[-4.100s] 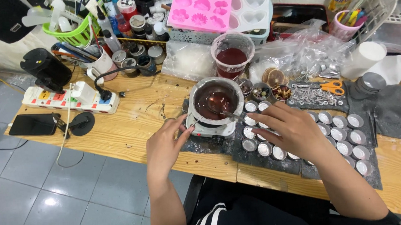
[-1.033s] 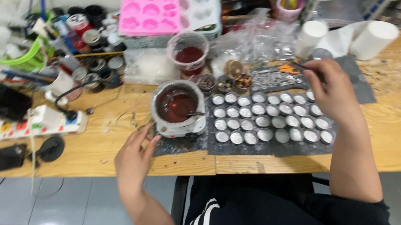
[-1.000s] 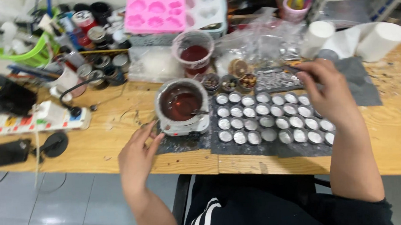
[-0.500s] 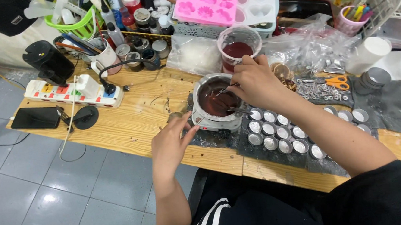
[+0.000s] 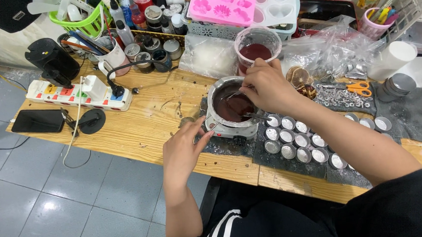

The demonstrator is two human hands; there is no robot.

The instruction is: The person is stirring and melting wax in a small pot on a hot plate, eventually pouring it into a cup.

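We see a small round metal pot (image 5: 232,105) of dark red-brown liquid, sitting on a little white heater base near the front edge of the wooden tabletop (image 5: 143,122). Our right hand (image 5: 267,86) hangs over the pot's far right rim, its fingers pinched narrow around a thin metal stirring tool (image 5: 234,94) whose end dips into the liquid. Our left hand (image 5: 184,152) rests at the pot's near left side, fingers loosely curled and only a little apart, their tips at the heater base; we cannot tell whether they grip it or just touch it.

Just right of the pot, rows of small round metal cups (image 5: 290,138) with white filling stand on a dark grey mat (image 5: 292,162). Behind the pot stands a clear plastic cup (image 5: 257,47) holding more of the dark red liquid, and behind that a pink silicone mould (image 5: 223,3) lies on a white basket. Further right lie crumpled clear plastic bags (image 5: 331,52) and orange-handled scissors (image 5: 360,89). To the left, well apart from the pot, a white power strip (image 5: 75,92) and a black phone (image 5: 38,121) lie on the tabletop, with a green basket (image 5: 80,21) of bottles at the back.
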